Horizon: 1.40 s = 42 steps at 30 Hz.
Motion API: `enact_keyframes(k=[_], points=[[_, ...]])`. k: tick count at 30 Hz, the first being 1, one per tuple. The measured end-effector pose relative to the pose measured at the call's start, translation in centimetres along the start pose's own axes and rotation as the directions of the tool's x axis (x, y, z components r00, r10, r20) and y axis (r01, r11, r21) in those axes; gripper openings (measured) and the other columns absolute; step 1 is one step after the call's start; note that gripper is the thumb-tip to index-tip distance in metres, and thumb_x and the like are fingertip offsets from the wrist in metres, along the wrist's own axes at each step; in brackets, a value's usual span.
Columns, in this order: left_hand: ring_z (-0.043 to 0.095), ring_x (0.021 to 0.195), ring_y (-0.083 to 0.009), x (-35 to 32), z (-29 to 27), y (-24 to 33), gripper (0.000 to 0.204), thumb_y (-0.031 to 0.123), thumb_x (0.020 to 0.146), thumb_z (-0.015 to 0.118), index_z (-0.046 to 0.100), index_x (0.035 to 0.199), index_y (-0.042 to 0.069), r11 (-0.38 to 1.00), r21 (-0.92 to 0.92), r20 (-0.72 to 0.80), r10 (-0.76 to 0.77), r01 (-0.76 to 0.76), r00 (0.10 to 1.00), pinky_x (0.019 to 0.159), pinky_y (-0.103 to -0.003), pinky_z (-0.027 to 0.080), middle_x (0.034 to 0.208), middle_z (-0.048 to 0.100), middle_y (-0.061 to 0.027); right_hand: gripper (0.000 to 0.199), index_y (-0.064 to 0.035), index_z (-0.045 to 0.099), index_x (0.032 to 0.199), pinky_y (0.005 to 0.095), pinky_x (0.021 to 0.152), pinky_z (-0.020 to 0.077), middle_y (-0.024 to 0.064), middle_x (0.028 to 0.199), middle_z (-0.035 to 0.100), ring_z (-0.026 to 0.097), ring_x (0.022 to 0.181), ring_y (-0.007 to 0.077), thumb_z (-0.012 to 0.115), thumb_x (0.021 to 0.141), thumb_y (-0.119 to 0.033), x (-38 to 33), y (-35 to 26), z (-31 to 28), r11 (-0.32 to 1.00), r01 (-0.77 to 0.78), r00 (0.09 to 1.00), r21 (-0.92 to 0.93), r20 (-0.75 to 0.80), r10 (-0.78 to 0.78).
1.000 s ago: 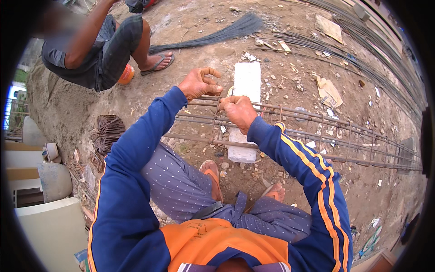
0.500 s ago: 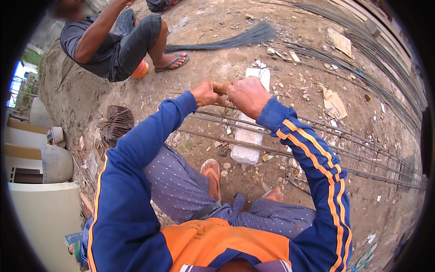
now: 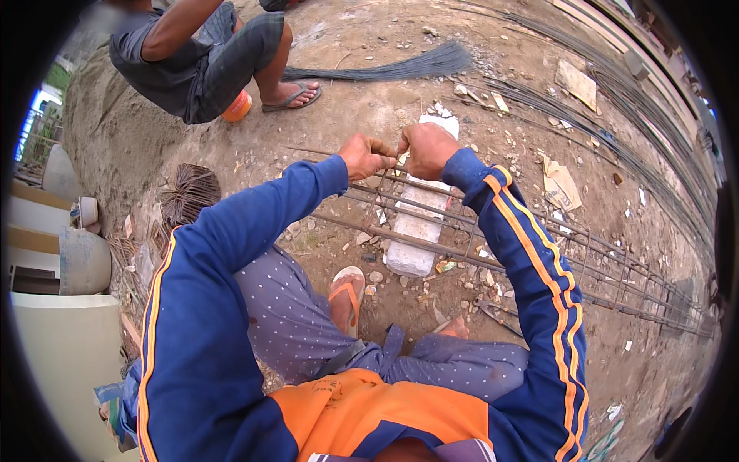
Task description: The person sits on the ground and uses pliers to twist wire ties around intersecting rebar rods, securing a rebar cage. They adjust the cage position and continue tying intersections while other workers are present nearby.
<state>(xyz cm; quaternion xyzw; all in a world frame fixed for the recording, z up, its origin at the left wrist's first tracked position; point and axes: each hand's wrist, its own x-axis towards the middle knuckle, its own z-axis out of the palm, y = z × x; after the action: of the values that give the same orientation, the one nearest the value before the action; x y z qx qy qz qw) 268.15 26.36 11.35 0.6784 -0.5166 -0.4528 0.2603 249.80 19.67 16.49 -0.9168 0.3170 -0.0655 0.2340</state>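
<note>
A long cage of steel reinforcing bars (image 3: 446,251) lies in front of me, its near part resting across a long whitish block (image 3: 414,225). Both my hands are at the cage's far bar, close together but apart. Thumb and fingers of my left hand (image 3: 367,158) pinch together above that bar. My right hand (image 3: 429,151) is closed just beside it, knuckles up, over the block. Whatever the fingertips hold is too small to make out.
Pliers-like tools (image 3: 496,309) lie on the dirt by my right forearm. A bundle of thin wire (image 3: 400,65) and long loose bars (image 3: 554,100) are farther off. At left are bundled rods (image 3: 189,194) and a seated person (image 3: 223,69) on an orange bucket (image 3: 237,106).
My hands have drawn slightly apart from each other. The right hand has turned and come lower, and the view has shifted a little.
</note>
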Motion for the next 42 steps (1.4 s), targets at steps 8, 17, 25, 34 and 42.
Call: enact_keyframes(k=[8, 17, 25, 34, 42], points=[[0.056, 0.070, -0.0088, 2.5, 0.4, 1.4, 0.028, 0.023, 0.085, 0.081, 0.076, 0.100, 0.000, 0.991, -0.005, 0.165, 0.136, -0.137, 0.977, 0.063, -0.030, 0.047, 0.081, 0.070, -0.0007, 0.036, -0.0020, 0.063, 0.111, 0.0416, 0.069, 0.0547, 0.0150, 0.080, 0.071, 0.070, 0.077, 0.0322, 0.073, 0.081, -0.019, -0.4, 0.9, 0.3, 0.995, 0.011, 0.856, 0.100, -0.516, 0.043], [0.064, 0.096, -0.0094, 2.6, -2.6, -0.9, 0.044, 0.040, 0.098, 0.065, 0.073, 0.117, 0.001, 0.993, 0.070, 0.252, 0.078, -0.098, 0.965, 0.088, -0.026, 0.049, 0.103, 0.074, -0.0049, 0.027, 0.0028, 0.068, 0.105, 0.0288, 0.064, 0.0569, 0.0093, 0.081, 0.074, 0.072, 0.071, 0.0171, 0.076, 0.090, -0.019, -28.6, 2.0, -5.3, 0.689, -0.225, 0.912, 0.688, 0.398, -0.099], [0.062, 0.117, -0.0166, 3.2, -4.1, 1.0, 0.053, 0.007, 0.084, 0.076, 0.061, 0.135, 0.002, 0.973, 0.095, 0.499, 0.137, -0.211, 0.856, 0.104, -0.031, 0.048, 0.129, 0.066, -0.0106, 0.072, -0.0103, 0.048, 0.143, 0.0543, 0.100, 0.0430, 0.0146, 0.136, 0.054, 0.050, 0.126, 0.0397, 0.077, 0.078, -0.019, -41.9, 12.0, 22.2, 0.770, -0.634, 0.771, -0.078, -0.142, 0.620], [0.055, 0.068, -0.0119, 1.8, -3.1, 1.9, 0.034, 0.016, 0.084, 0.077, 0.073, 0.117, 0.009, 0.824, 0.369, 0.366, 0.297, -0.431, 0.882, 0.062, -0.031, 0.045, 0.077, 0.066, -0.0054, 0.060, -0.0088, 0.057, 0.132, 0.0512, 0.095, 0.0473, 0.0205, 0.125, 0.055, 0.054, 0.117, 0.0406, 0.073, 0.075, -0.012, -43.5, 15.0, 25.2, 0.838, -0.511, 0.856, -0.189, -0.021, 0.517], [0.066, 0.101, -0.0234, 2.4, -3.0, -0.1, 0.036, 0.021, 0.087, 0.073, 0.071, 0.120, 0.006, 0.814, 0.300, 0.413, 0.358, -0.497, 0.837, 0.089, -0.036, 0.051, 0.112, 0.073, -0.0136, 0.053, -0.0038, 0.054, 0.135, 0.0529, 0.082, 0.0491, 0.0286, 0.112, 0.058, 0.058, 0.099, 0.0483, 0.062, 0.083, -0.004, -44.6, 11.5, 25.1, 0.847, -0.496, 0.782, 0.192, -0.325, 0.532]])
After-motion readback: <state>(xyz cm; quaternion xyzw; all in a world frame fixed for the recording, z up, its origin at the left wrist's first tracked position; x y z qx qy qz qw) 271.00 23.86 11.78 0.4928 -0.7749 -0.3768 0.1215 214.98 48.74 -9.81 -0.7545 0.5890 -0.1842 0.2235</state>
